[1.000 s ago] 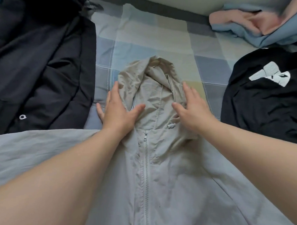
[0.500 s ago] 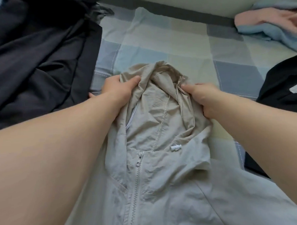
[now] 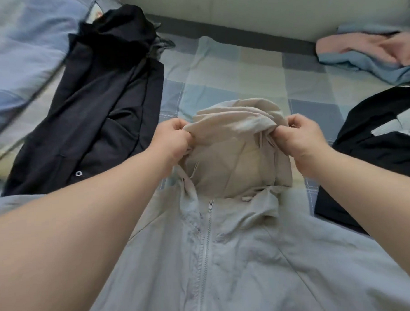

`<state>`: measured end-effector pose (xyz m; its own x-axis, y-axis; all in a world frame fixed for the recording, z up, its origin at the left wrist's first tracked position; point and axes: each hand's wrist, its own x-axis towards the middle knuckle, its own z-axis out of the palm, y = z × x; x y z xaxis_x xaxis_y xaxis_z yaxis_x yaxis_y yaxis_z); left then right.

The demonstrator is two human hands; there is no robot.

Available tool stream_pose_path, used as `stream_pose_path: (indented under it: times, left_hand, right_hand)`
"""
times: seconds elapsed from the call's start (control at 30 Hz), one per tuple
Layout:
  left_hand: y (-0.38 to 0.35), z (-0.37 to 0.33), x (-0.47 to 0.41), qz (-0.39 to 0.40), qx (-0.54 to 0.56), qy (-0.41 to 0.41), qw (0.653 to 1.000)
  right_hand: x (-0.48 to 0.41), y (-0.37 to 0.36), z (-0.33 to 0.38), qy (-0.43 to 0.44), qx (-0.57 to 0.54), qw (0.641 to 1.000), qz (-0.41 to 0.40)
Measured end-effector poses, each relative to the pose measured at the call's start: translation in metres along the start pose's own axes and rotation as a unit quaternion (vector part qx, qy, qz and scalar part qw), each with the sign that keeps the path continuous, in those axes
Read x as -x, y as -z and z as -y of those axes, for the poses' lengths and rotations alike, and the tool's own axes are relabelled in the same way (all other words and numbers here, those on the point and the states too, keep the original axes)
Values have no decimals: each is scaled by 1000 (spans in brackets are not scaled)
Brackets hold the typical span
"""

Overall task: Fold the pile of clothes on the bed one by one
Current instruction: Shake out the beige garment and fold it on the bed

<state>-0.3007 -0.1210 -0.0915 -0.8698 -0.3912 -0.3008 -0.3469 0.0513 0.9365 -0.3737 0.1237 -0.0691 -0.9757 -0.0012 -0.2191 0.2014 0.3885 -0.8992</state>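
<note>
Pinching the hood (image 3: 235, 130) at both sides, left hand (image 3: 173, 142) and right hand (image 3: 300, 139) curled tight on its fabric, we hold it taut for folding flat onto the jacket (image 3: 228, 272)

blue quilt (image 3: 18, 46) (far left), pale wall (image 3: 240, 8) behind

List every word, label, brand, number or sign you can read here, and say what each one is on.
No readable text in this view.
Black T-shirt: white print, cut off by the frame edge, no letters legible.
Black garment on the left: small white ring mark, no letters.
Beige jacket: no label or print shows.
</note>
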Motion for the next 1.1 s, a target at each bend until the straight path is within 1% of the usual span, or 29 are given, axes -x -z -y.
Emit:
stream_pose_path:
  times: [0.07, 0.17, 0.23, 0.27, 0.3, 0.33, 0.4, 0.43, 0.47, 0.5, 0.53, 0.57, 0.6, 0.63, 0.67, 0.7, 0.77, 0.8, 0.83, 0.87, 0.9, 0.97, 1.03, 1.1]
  left_hand:
    - [12, -3, 24, 21, -21, -17, 999]
    - [25, 7, 67, 82, -58, -45, 994]
    - [32, 22, 93, 118, -98, -60, 986]
    - [36, 33, 103, 125, -137, -79, 979]
    - [41, 44, 112, 132, -195, -110, 966]
    - [45, 54, 121, 140, -271, -140, 942]
    - [52, 70, 137, 176, -434, -161, 869]
    - [55, 77, 145, 191, -484, -162, 838]
    - [56, 81, 151, 190, -511, -171, 821]
    - [55, 84, 155, 168, -512, -189, 821]
    - [53, 85, 159, 133, -487, -211, 837]
    - [47, 83, 163, 96, -454, -239, 853]
    - [39, 79, 164, 70, -429, -263, 861]
    - [30, 76, 163, 62, -417, -275, 864]
    - [21, 75, 162, 79, -419, -267, 864]
    - [13, 76, 160, 115, -433, -243, 861]
    - [3, 89, 159, 220, -471, -176, 836]
    - [4, 98, 159, 262, -485, -153, 820]
    - [6, 108, 159, 287, -498, -142, 806]
    - [10, 117, 160, 297, -510, -145, 794]
    - [14, 125, 161, 299, -526, -154, 781]
    - [15, 135, 162, 293, -559, -172, 757]
    - [9, 139, 161, 285, -576, -173, 746]
    - [4, 138, 161, 280, -579, -174, 746]
  right_hand:
    - [24, 6, 5, 32, 33, 999, 12]
    - [75, 15, -3, 64, 50, 994, 69]
    - [110, 19, -17, 125, 125, 978, 109]
    - [126, 21, -27, 155, 189, 961, 126]
    - [139, 23, -39, 187, 260, 937, 139]
    - [150, 24, -50, 210, 335, 904, 162]
    - [169, 27, -68, 206, 463, 826, 246]
    - [178, 29, -76, 189, 494, 800, 284]
    - [184, 31, -80, 178, 496, 795, 300]
    - [189, 32, -81, 174, 472, 815, 288]
    - [193, 33, -81, 189, 433, 847, 245]
    - [195, 32, -81, 230, 399, 869, 182]
    - [195, 29, -79, 272, 375, 878, 122]
    - [193, 22, -77, 298, 363, 879, 89]
    - [190, 13, -76, 298, 363, 878, 91]
    - [186, 5, -76, 274, 375, 878, 118]
    - [181, -7, -84, 181, 411, 865, 223]
    - [179, -10, -92, 136, 423, 849, 285]
    - [178, -11, -101, 101, 439, 828, 334]
    - [177, -10, -111, 84, 459, 806, 363]
    - [177, -9, -120, 85, 483, 788, 373]
    - [180, -10, -135, 109, 529, 763, 356]
    - [185, -16, -144, 127, 553, 758, 322]
    - [189, -24, -145, 125, 562, 762, 296]
